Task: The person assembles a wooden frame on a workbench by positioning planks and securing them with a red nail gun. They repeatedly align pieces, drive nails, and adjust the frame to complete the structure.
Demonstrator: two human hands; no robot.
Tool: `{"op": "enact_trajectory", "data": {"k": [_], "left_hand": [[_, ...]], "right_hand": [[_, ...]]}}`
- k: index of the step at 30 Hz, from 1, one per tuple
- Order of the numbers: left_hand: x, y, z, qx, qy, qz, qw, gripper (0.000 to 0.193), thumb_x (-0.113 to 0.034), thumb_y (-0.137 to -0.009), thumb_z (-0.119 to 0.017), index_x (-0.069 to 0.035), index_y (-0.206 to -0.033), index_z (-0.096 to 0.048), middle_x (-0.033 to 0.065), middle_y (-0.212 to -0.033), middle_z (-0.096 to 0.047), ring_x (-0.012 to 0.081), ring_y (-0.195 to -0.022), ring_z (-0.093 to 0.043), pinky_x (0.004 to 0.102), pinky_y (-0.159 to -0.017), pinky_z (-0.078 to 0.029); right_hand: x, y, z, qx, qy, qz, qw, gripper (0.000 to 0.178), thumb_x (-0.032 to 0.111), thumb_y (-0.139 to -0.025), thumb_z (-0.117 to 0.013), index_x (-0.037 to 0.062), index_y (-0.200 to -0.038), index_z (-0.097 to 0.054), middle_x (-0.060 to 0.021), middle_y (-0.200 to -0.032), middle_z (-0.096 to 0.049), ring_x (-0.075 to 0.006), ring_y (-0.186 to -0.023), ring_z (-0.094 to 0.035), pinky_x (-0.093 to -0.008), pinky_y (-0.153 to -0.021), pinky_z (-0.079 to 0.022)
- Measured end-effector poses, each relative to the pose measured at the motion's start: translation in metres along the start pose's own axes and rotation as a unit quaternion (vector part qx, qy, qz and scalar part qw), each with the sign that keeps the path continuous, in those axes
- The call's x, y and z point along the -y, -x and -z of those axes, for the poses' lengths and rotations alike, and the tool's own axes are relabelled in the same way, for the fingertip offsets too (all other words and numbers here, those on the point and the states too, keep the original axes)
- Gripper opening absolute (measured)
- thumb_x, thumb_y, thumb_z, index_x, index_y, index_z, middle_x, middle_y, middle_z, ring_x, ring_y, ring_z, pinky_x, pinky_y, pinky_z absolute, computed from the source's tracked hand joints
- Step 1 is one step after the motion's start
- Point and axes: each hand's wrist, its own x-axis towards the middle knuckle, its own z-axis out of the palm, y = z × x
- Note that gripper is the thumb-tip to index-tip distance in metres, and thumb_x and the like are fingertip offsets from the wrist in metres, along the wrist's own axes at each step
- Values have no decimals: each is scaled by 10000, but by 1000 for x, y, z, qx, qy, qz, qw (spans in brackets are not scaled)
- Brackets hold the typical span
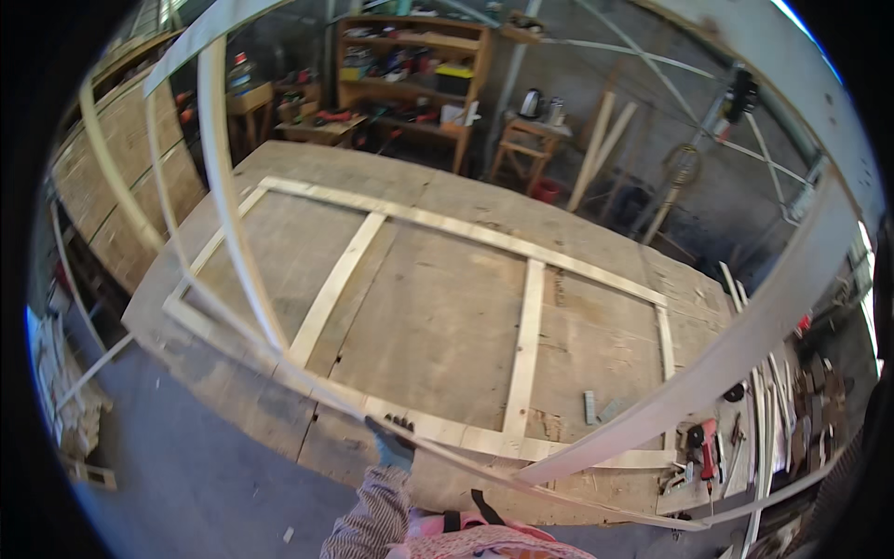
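Note:
My left hand (395, 445), in a grey-blue glove with dark fingertips, is closed around the near rail of a raised wooden frame (223, 177). This frame of pale slats tilts up above the worktable, and its upper part runs out past the top of the view. A wide crosspiece (708, 373) of it slants up at the right. Under it, a second wooden frame (466, 228) lies flat on the worktable (447, 307), with two crosspieces between its long rails. My left forearm (372, 508) wears a striped sleeve. My right hand does not show.
A red nail gun (709, 452) lies at the table's right end, near strips of metal staples (589, 408). Wood strips and offcuts (815, 410) are piled at the right. Behind stand a shelf (414, 56) with tools and a stool (529, 149) with a kettle. Boards (121, 177) lean at left.

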Motion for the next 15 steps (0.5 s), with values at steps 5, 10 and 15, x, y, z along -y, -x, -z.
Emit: {"op": "enact_trajectory", "data": {"k": [5, 10, 15], "left_hand": [[-74, -36, -6, -39, -23, -75, 996, 345, -425, -823, -547, -114, -966, -505, 45, -881, -557, 182, -780, -545, 305, -713, -474], [-61, -39, -30, -52, -79, -72, 993, 364, -422, -828, -540, -100, -991, -490, 58, -904, -548, 190, -802, -539, 308, -726, -470], [-68, -38, -35, -52, -111, -87, 989, 383, -418, -834, -533, -86, -1016, -475, 70, -928, -540, 198, -823, -533, 311, -740, -466]], "right_hand": [[-29, 6, -3, 89, -176, -73, 978, 444, 187, -665, -742, 5, -1040, -588, -104, -887, -624, -140, -804, -583, -238, -708, -487], [-25, 47, -21, 62, -192, -121, 972, 409, 219, -699, -733, 44, -1043, -597, -68, -912, -619, -117, -819, -588, -238, -740, -490], [-51, 66, 1, 142, -545, -75, 823, 418, 284, -889, -484, 0, -1196, -485, -155, -1150, -542, -215, -946, -580, -297, -878, -434]]}}
